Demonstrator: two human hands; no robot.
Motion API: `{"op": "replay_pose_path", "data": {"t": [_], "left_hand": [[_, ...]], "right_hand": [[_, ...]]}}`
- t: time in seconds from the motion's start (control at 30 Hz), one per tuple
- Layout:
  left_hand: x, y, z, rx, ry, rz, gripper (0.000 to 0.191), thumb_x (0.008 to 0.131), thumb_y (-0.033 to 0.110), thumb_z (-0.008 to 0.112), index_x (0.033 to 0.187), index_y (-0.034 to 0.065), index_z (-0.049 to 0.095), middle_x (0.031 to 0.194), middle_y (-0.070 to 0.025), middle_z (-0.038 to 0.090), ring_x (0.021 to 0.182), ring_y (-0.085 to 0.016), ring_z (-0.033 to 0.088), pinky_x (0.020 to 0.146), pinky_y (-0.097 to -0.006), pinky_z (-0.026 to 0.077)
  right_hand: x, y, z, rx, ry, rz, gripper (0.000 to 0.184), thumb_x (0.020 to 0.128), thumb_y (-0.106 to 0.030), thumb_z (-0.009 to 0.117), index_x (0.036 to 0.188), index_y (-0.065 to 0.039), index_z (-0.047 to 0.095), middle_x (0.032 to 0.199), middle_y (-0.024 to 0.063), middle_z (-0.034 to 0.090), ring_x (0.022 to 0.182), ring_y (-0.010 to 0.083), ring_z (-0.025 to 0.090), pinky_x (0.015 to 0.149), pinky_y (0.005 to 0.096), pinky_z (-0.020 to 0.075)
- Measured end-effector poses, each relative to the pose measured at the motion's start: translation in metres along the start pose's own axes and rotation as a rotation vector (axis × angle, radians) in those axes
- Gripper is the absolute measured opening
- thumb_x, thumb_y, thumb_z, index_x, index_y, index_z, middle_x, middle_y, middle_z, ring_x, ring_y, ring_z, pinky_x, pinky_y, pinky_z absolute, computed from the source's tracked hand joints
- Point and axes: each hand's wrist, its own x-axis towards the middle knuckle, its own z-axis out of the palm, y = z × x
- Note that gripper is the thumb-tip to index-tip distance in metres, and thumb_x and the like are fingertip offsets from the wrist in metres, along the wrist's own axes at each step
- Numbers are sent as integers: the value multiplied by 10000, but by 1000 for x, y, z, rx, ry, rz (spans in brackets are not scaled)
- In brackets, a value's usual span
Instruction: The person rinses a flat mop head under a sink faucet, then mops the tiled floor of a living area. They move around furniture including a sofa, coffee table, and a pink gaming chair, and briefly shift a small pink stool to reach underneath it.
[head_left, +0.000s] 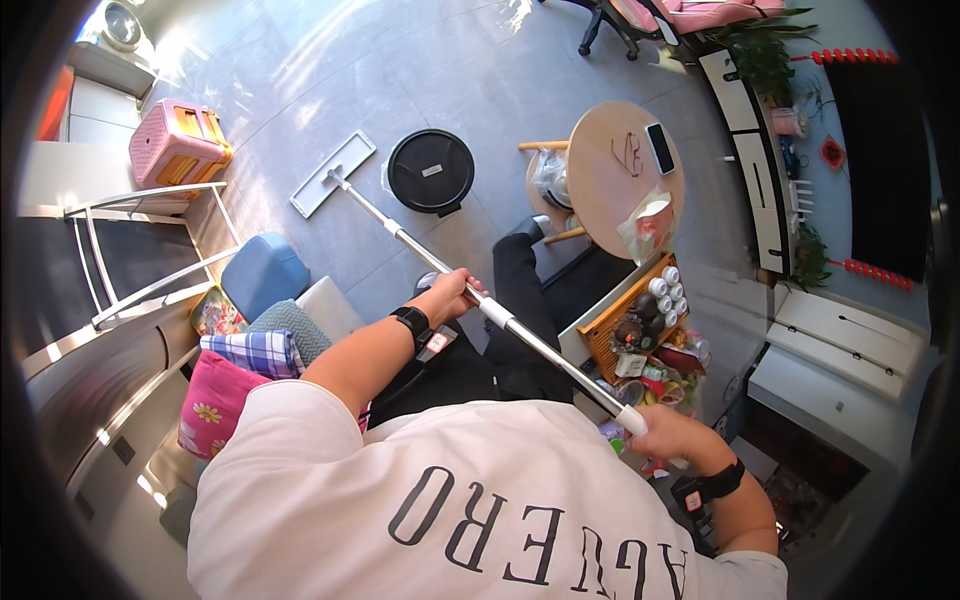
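A flat mop with a silver telescopic pole (551, 348) runs slantwise across the view, from my right side to the floor ahead on the left. My left hand (450, 295) grips the pole partway down, just above a white collar. Lower in the view, my right hand (667, 435) is closed around the white grip at the pole's upper end. The mop's rectangular head (309, 196) lies on the grey tiled floor (352, 82), its frame white-edged. A round black lidded bin (430, 171) stands to the right of the mop head, a short way apart from it.
A round wooden table (607, 180) holds a phone (660, 148), glasses and a plastic bag. Beside my right leg is a wooden tray (626, 322) of cups. At left are a pink-orange folding stool (180, 146), a metal-framed rack (150, 217), a blue stool (266, 274) and cushions (217, 401).
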Motion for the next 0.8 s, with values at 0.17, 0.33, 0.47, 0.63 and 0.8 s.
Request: {"op": "replay_pose_path", "data": {"t": [0.17, 0.33, 0.47, 0.63, 0.8], "left_hand": [[4, 4, -3, 17, 1, -22, 78, 853, 38, 380, 775, 42, 384, 640, -51, 410, 534, -183, 481, 637, -437, 513], [12, 8, -7, 50, -15, -91, 60, 866, 49, 375, 816, 17, 388, 671, -71, 447, 555, -206, 513, 678, -443, 523], [11, 14, -10, 37, -38, -51, 75, 868, 54, 388, 809, 13, 409, 678, -78, 469, 585, -210, 545, 642, -405, 539], [12, 7, -17, 42, -26, 26, 99, 870, 71, 440, 786, 19, 440, 679, -72, 494, 589, -205, 562, 585, -363, 547], [8, -4, -42, 45, -83, 100, 115, 873, 102, 481, 799, 21, 450, 641, -62, 486, 597, -220, 566, 622, -395, 540]], "right_hand": [[-4, -8, 3, -17, 28, 5, 204, 761, -131, 577, 939, -38, 539, 608, 43, 539, 425, 133, 511, 386, 272, 427], [-5, -2, 11, -72, 81, -15, 244, 753, -129, 588, 963, -14, 538, 611, 69, 558, 423, 149, 529, 390, 279, 433], [-6, -9, 12, -106, 100, -39, 255, 752, -124, 592, 968, -3, 535, 613, 77, 561, 421, 155, 537, 390, 282, 434], [-7, -7, 21, -85, 94, -36, 246, 755, -116, 584, 973, -15, 532, 631, 73, 562, 421, 151, 531, 383, 284, 424], [2, 3, 38, -29, 77, -72, 270, 745, -111, 564, 992, -8, 524, 661, 86, 574, 433, 179, 538, 397, 306, 440]]}}
